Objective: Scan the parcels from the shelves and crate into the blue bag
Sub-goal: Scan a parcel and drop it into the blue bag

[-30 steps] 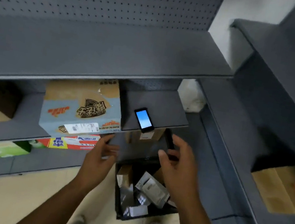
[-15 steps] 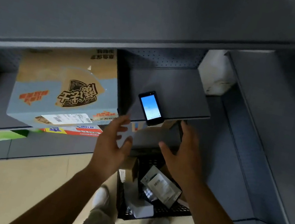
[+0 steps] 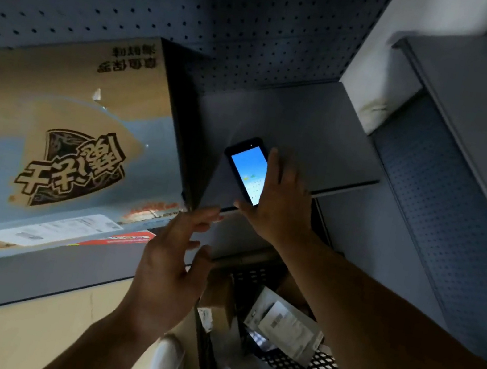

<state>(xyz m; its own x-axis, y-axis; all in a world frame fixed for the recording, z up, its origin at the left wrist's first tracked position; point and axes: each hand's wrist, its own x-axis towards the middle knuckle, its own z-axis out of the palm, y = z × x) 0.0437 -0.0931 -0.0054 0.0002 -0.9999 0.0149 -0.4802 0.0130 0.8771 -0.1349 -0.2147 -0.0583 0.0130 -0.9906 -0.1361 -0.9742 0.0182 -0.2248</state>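
I am holding my right hand (image 3: 278, 203), fingers straight, over the lit scanner (image 3: 246, 170), probably to lift it. My left hand (image 3: 168, 268) is hovering open below it, and the parcels (image 3: 285, 325) are lying in the crate (image 3: 314, 366) beneath.

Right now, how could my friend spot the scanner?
Find the big blue and brown cardboard box on the grey shelf. Just right of it lies the scanner, partly covered by the right hand. Only it has a glowing blue screen.
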